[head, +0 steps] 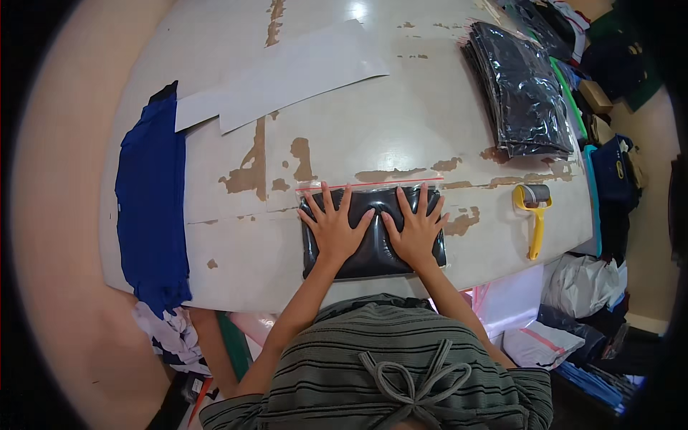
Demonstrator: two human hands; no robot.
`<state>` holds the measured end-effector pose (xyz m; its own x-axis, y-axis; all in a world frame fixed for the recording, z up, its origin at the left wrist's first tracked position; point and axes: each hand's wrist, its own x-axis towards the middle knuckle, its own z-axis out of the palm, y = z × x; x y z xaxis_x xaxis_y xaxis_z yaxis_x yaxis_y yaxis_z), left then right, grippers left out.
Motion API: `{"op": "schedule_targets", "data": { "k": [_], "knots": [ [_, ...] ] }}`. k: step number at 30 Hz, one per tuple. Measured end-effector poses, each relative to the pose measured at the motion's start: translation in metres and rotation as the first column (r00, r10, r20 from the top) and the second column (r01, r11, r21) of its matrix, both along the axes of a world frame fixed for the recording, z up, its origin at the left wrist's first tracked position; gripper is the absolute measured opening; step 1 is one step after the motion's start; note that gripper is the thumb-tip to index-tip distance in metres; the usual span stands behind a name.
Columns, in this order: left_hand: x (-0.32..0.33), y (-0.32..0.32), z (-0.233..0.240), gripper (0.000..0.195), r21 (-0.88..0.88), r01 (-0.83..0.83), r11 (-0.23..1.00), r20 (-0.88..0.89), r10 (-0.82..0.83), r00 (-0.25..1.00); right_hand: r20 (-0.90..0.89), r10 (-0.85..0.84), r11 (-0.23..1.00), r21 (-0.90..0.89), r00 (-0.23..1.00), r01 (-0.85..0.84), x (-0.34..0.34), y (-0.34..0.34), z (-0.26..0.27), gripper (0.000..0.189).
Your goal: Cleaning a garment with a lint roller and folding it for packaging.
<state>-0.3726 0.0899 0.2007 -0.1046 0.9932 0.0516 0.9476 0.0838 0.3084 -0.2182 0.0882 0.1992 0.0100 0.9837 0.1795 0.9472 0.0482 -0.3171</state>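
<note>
Right in front of me a clear plastic zip bag (371, 263) lies flat on the table, with folded black cloth inside it. Its red zip strip (376, 183) runs along the far edge. My left hand (336, 228) presses flat on the left half of the bag, fingers spread. On the right half rests my right hand (416, 231), also palm down with fingers apart. The two thumbs nearly meet near the bag's middle. Neither hand grips anything. Parts of the bag are hidden under my palms.
A stack of bagged black garments (524, 91) lies at the back right. Nearer sits a lint roller (535, 215) with a yellow handle. Folded blue garments (153, 209) lie along the left edge. White sheets (301, 75) cover part of the worn white table (242, 258).
</note>
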Motion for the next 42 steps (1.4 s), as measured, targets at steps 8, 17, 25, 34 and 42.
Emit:
{"op": "schedule_targets", "data": {
  "k": [8,17,25,34,42],
  "knots": [
    [0.003,-0.018,-0.003,0.066,0.001,0.024,1.000,-0.003,-0.024,1.000,0.001,0.001,1.000,0.001,1.000,-0.001,0.003,-0.020,-0.004,0.053],
    [0.003,-0.024,-0.005,0.068,-0.017,0.043,0.999,-0.030,-0.044,0.999,0.061,-0.001,0.999,-0.035,0.998,0.003,0.000,-0.028,-0.003,0.055],
    [0.002,-0.005,-0.008,0.063,0.036,0.036,0.999,-0.048,-0.035,0.998,0.109,-0.055,0.998,0.007,0.992,0.055,-0.003,-0.012,-0.005,0.057],
    [0.004,-0.024,-0.007,0.065,0.014,0.055,0.998,-0.043,-0.055,0.998,0.070,-0.033,0.999,0.031,0.997,0.031,0.002,-0.031,-0.010,0.057],
    [-0.024,-0.010,-0.021,0.059,0.018,0.018,1.000,0.411,-0.024,0.911,-0.408,-0.003,1.000,-0.015,0.913,-0.004,0.026,-0.015,-0.015,0.059]
  ]
}}
